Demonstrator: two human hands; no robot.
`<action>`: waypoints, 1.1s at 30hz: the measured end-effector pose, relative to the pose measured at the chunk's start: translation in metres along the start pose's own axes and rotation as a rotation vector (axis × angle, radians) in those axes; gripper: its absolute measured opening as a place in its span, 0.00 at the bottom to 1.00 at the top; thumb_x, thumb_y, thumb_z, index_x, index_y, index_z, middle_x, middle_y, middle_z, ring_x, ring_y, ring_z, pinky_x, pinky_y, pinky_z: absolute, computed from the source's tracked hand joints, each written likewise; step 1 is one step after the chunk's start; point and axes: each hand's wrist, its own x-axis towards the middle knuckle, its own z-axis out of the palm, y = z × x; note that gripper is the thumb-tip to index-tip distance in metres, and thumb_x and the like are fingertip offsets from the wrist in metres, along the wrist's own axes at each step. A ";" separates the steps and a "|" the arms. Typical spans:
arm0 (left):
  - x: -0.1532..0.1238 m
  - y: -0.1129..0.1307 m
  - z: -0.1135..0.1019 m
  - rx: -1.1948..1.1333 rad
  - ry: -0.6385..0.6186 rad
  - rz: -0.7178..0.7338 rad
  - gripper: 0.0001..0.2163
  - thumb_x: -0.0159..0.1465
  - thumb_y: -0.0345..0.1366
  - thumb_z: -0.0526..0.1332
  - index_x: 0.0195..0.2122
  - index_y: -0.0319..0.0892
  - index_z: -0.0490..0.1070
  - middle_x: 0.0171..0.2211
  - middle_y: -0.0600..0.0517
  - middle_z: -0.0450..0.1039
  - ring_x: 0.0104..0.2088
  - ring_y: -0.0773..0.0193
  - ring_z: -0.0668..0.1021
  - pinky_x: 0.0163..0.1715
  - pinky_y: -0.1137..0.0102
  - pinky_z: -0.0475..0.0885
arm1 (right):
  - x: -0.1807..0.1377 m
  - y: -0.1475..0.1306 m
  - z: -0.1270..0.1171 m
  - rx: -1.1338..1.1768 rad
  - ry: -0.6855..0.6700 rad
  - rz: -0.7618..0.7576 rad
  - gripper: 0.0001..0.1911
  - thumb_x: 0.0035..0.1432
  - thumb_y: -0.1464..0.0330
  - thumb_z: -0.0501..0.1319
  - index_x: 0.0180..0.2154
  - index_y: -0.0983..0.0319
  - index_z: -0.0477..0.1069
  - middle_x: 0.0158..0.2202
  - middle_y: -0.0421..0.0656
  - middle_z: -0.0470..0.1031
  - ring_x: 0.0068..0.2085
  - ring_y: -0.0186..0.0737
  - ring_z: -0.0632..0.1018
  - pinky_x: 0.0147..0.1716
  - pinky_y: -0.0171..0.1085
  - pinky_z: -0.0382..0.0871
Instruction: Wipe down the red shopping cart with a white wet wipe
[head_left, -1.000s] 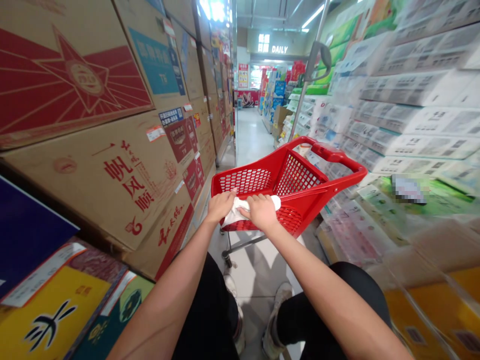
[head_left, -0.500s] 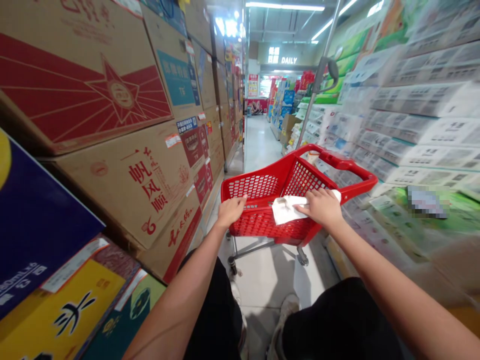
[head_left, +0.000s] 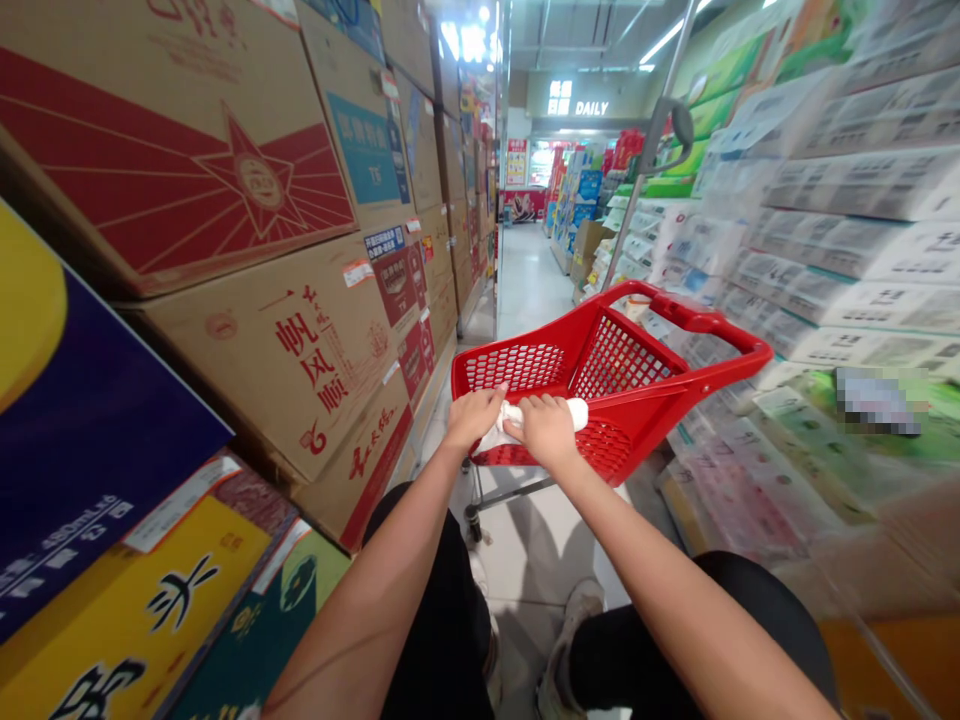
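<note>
A red plastic shopping cart (head_left: 652, 420) stands sideways in front of me, its handle to the right. My right hand (head_left: 547, 428) is closed around a white cloth (head_left: 577, 412) and presses it on the cart's near rim. Part of the cloth hangs down inside or over the near side, left of that hand. Just beside it, my left hand (head_left: 477, 415) grips the rim near the cart's left end, its thumb close to the cloth.
Stacked cardboard cartons (head_left: 270, 350) line the left side. Packs of tissue paper (head_left: 862, 270) rise on the right, blurred. A grey metal pole (head_left: 637, 190) stands behind the cart. Below are my shoes (head_left: 570, 640) on the tiled floor (head_left: 525, 560).
My right hand has slid left along the near rim with the white cloth, from near the handle end to beside my left hand. The left hand stays on the rim.
</note>
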 end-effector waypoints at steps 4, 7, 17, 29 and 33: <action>0.000 -0.004 -0.002 -0.009 0.008 0.030 0.38 0.69 0.60 0.30 0.46 0.46 0.78 0.48 0.45 0.80 0.52 0.52 0.79 0.50 0.62 0.70 | 0.000 -0.005 0.002 0.020 0.017 -0.047 0.25 0.68 0.48 0.51 0.40 0.62 0.73 0.39 0.51 0.78 0.43 0.49 0.73 0.43 0.43 0.54; 0.000 -0.006 -0.004 -0.008 -0.009 0.046 0.38 0.69 0.59 0.30 0.49 0.47 0.77 0.50 0.45 0.79 0.54 0.50 0.78 0.50 0.60 0.70 | -0.007 0.026 -0.004 -0.041 0.018 -0.049 0.26 0.69 0.48 0.50 0.39 0.62 0.73 0.38 0.50 0.78 0.42 0.49 0.72 0.43 0.43 0.54; 0.004 -0.006 -0.009 0.058 -0.072 0.027 0.41 0.68 0.61 0.29 0.44 0.43 0.78 0.46 0.40 0.81 0.51 0.50 0.80 0.50 0.60 0.70 | -0.033 0.179 -0.056 -0.329 0.005 0.012 0.27 0.66 0.46 0.52 0.38 0.63 0.74 0.39 0.53 0.78 0.44 0.51 0.71 0.45 0.43 0.53; 0.007 -0.002 -0.005 0.068 -0.116 0.010 0.44 0.65 0.64 0.27 0.43 0.42 0.79 0.46 0.39 0.80 0.52 0.45 0.79 0.49 0.56 0.71 | -0.018 0.069 -0.021 -0.116 -0.019 0.007 0.30 0.65 0.43 0.51 0.38 0.62 0.73 0.38 0.51 0.78 0.42 0.49 0.74 0.43 0.44 0.55; 0.010 -0.007 -0.002 0.094 -0.116 0.030 0.44 0.66 0.62 0.27 0.44 0.42 0.79 0.46 0.39 0.81 0.53 0.47 0.79 0.49 0.59 0.71 | -0.007 0.021 -0.007 -0.019 0.001 0.015 0.32 0.64 0.40 0.50 0.37 0.62 0.73 0.39 0.51 0.78 0.43 0.49 0.74 0.43 0.43 0.56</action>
